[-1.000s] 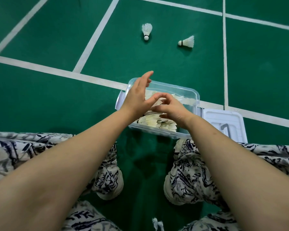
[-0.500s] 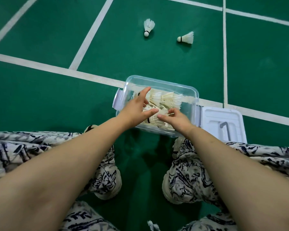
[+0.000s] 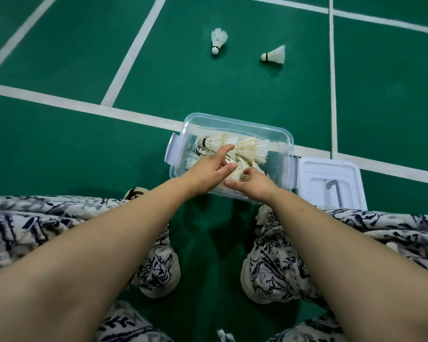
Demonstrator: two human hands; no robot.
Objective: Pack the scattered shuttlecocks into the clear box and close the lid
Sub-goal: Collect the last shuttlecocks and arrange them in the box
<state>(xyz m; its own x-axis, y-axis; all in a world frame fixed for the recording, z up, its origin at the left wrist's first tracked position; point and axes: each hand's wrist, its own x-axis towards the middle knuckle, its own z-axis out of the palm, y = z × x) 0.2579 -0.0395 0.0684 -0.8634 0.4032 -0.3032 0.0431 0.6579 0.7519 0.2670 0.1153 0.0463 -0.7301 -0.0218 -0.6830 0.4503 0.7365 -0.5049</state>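
Our left hand (image 3: 208, 170) is open and our right hand (image 3: 253, 182) loosely curled, both holding nothing, over the box (image 3: 237, 124). We should press the shuttlecocks (image 3: 247, 150) flat gently. Two birdies (image 3: 219, 40) lie far off.
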